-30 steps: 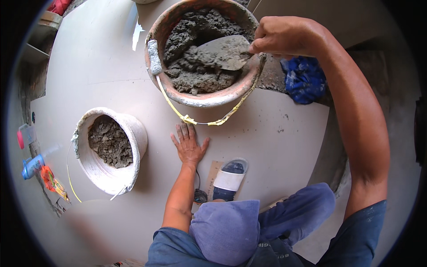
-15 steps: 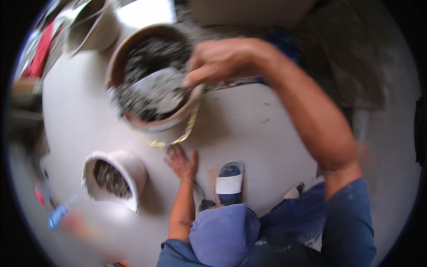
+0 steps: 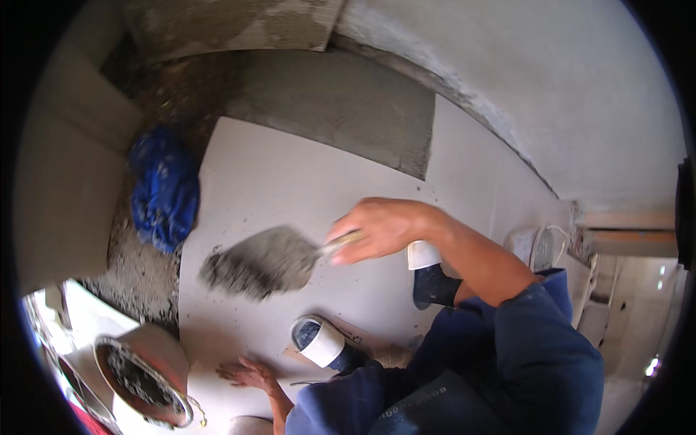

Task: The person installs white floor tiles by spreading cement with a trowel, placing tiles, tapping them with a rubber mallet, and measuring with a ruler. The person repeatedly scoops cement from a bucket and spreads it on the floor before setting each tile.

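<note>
Above a pale, smooth floor, as the head view looks down, the right hand is wrapped around the handle of a trowel. The trowel's blade points to the left and carries a heap of grey mortar, piled mostly toward its far end; the blade's outline is slightly blurred. It hangs over the floor, between a crumpled blue bag on the left and the person's bent arm on the right.

The left hand holds nothing: it lies palm down on the floor with its fingers spread, near a bucket of dark grey mortar at the lower left. Just to the right of that hand is a foot in a sandal with a white strap; a second white-strapped sandal shows beyond the right wrist.

Past the trowel, a flat grey bed meets the edge of the pale floor, with a light wall rising behind it. Another pail stands at the right.
</note>
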A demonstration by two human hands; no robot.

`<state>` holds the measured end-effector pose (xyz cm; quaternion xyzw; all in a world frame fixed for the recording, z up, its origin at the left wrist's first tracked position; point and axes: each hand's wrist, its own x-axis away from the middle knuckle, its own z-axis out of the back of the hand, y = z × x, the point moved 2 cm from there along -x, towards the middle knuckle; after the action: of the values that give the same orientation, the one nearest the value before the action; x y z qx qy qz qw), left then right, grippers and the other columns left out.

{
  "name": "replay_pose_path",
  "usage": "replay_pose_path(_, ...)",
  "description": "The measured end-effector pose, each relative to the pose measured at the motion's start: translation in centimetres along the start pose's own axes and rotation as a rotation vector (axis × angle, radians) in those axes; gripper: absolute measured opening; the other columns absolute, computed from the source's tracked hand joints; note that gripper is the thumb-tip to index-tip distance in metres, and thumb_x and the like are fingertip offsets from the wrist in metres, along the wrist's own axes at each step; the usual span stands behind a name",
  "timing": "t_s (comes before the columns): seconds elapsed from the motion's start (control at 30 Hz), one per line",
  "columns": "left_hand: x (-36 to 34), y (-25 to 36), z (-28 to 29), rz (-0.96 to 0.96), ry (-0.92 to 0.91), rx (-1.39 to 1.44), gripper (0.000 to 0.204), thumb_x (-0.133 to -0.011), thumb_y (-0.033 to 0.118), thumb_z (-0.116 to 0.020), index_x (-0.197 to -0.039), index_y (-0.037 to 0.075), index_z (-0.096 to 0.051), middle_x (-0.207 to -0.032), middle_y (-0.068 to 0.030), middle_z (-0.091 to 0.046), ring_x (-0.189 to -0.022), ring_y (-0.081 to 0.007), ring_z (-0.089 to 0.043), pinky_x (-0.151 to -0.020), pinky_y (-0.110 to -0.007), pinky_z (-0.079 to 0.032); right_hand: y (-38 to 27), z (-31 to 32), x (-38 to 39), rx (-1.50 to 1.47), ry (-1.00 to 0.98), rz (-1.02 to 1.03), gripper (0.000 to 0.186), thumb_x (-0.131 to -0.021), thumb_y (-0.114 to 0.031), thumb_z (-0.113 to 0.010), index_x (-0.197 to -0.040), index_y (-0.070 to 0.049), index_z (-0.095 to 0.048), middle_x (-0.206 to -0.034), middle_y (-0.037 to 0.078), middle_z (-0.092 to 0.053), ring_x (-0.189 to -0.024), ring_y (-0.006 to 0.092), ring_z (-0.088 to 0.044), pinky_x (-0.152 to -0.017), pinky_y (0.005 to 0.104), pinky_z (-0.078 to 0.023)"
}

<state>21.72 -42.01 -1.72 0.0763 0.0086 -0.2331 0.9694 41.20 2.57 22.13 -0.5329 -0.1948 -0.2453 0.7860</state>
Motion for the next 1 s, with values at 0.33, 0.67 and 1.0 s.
replay_pose_path(0.33, -24.0, 40.7, -7.4, -0.846, 0.041, 0.312, 0.071, -0.097, 0.049, -0.042, -0.146, 0.0, -0.027, -0.153, -0.0198, -0.025, -0.144, -0.0347, -0.018, -0.114, -0.056, -0.009, 18.2, -2.7, 13.4, -0.476, 1.143, -0.781, 0.044, -0.085, -0.027, -0.067, -0.12, -0.003, -0.06, -0.095, 0.016, -0.068, -0.087, 0.0274, -0.065, -0.077, 0.0374, -0.051)
replay_pose_path(0.67, -23.2, 46.0, -12.4, -0.536, -0.11, 0.074, 0.085, -0.094, 0.067, -0.021, -0.148, 0.001, -0.022, -0.154, -0.0212, -0.021, -0.145, -0.0337, -0.014, -0.114, -0.056, -0.009, 23.8, -4.9, 7.1, -0.136, 1.549, -0.92, 0.046, -0.093, -0.028, -0.055, -0.129, -0.001, -0.048, -0.108, 0.023, -0.057, -0.099, 0.0403, -0.059, -0.087, 0.0435, -0.047)
replay_pose_path(1.0, -23.6, 47.1, -12.2, -0.478, -0.184, -0.081, 0.089, -0.091, 0.071, -0.015, -0.151, 0.004, -0.016, -0.157, -0.0183, -0.012, -0.146, -0.0322, -0.007, -0.115, -0.055, -0.006, 26.4, -0.6, 6.0, -0.178, 1.05, -1.11, 0.043, -0.094, -0.035, -0.052, -0.132, -0.013, -0.05, -0.104, 0.019, -0.063, -0.091, 0.0399, -0.063, -0.08, 0.0489, -0.051)
